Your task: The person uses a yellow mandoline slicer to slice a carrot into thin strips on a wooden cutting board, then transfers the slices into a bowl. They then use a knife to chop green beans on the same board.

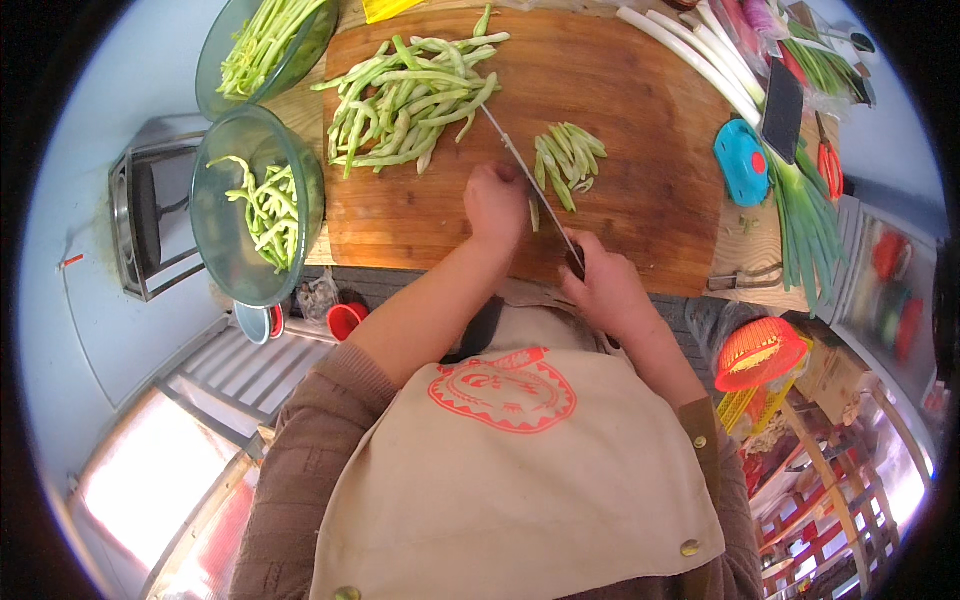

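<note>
My right hand (pixel 606 285) grips the dark handle of a kitchen knife (pixel 529 176), its blade angled up and left over the wooden cutting board (pixel 645 187). Close to the blade's left side is my left hand (pixel 496 202), its fingers curled and slightly blurred; a piece of green bean (pixel 534 214) shows beside it. Whether the fingers hold that piece cannot be told. A pile of whole green beans (pixel 412 97) lies at the board's upper left, touching the blade's far end. Slanted cut bean pieces (pixel 566 159) lie right of the blade.
At the left stand a glass bowl with bean pieces (pixel 201 202) and another with green stalks (pixel 206 64). Along the right side are leeks (pixel 694 56), a blue plastic tool (pixel 741 161), a dark phone-like slab (pixel 782 111) and red-handled scissors (pixel 830 169).
</note>
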The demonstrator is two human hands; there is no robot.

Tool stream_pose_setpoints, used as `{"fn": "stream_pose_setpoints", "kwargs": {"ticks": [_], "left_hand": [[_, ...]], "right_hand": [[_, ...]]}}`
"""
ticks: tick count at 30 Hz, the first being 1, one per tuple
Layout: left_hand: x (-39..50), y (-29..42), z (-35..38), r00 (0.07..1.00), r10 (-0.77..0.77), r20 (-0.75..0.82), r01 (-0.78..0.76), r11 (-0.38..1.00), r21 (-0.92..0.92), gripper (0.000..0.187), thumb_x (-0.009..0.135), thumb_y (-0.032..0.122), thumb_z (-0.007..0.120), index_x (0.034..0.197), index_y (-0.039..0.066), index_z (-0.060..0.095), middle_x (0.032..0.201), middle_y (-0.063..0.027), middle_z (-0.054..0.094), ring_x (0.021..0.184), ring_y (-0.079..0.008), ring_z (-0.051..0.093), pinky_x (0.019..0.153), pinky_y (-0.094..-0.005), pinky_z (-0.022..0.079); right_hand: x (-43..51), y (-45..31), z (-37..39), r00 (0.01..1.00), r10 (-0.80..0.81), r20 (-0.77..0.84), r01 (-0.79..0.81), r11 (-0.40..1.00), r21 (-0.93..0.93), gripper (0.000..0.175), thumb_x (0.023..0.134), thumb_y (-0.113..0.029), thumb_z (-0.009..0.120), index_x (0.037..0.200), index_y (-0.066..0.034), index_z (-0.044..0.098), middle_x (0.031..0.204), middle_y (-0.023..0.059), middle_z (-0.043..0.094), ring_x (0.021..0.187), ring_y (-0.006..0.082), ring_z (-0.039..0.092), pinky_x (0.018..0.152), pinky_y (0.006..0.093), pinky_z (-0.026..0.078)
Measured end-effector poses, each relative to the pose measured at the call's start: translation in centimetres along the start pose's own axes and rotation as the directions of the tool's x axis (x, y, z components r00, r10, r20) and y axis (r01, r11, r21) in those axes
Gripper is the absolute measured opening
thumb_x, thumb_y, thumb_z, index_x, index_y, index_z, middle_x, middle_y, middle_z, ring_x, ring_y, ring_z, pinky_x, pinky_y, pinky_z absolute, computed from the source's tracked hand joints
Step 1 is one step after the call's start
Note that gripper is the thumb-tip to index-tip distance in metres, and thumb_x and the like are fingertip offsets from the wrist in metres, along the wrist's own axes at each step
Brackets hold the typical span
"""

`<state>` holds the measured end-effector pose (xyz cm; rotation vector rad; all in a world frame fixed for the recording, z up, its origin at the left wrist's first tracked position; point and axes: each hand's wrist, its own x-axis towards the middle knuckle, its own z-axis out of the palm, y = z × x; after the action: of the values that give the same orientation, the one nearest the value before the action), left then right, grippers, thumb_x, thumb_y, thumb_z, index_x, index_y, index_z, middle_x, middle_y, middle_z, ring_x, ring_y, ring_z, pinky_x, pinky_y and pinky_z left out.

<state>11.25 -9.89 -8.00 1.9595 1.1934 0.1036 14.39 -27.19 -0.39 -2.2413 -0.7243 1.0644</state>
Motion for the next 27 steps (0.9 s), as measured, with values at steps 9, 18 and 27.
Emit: {"fn": "stream_pose_setpoints", "kwargs": {"ticks": [9, 18, 27], "left_hand": [[-2.1, -0.3, -1.0, 0.996, -0.052, 0.069, 0.052, 0.999, 0.002, 0.010, 0.074, 0.013, 0.064, 0.077, 0.003, 0.064, 0.081, -0.0178, 0.065, 0.079, -0.0357, 0.064, 0.072, -0.0423, 0.050], [-1.6, 0.7, -0.4, 0.995, -0.072, 0.071, 0.065, 0.993, 0.101, 0.009, 0.073, 0.012, 0.065, 0.078, 0.005, 0.064, 0.081, -0.0178, 0.065, 0.080, -0.0364, 0.064, 0.072, -0.0427, 0.050], [-1.7, -0.1, -0.2, 0.997, -0.009, 0.073, 0.009, 1.000, 0.010, 0.010, 0.076, 0.012, 0.064, 0.080, 0.003, 0.064, 0.080, -0.0189, 0.065, 0.080, -0.0370, 0.064, 0.072, -0.0426, 0.050]], "right_hand": [[0.2, 0.4, -0.7, 0.997, 0.051, 0.052, -0.059, 0.986, 0.157, 0.043, 0.084, -0.021, 0.060, 0.121, -0.0040, 0.048, 0.086, 0.0258, 0.064, 0.083, 0.0435, 0.062, 0.073, 0.0494, 0.049], [-1.7, -0.4, -1.5, 0.998, 0.043, 0.045, -0.047, 0.997, 0.068, 0.044, 0.084, -0.022, 0.060, 0.122, -0.0050, 0.047, 0.085, 0.0259, 0.064, 0.082, 0.0436, 0.062, 0.073, 0.0508, 0.050], [-4.5, -1.3, -2.1, 0.988, 0.104, 0.111, -0.091, 0.989, -0.116, 0.040, 0.085, -0.021, 0.058, 0.121, -0.0069, 0.046, 0.083, 0.0242, 0.065, 0.078, 0.0432, 0.063, 0.071, 0.0526, 0.050]]}}
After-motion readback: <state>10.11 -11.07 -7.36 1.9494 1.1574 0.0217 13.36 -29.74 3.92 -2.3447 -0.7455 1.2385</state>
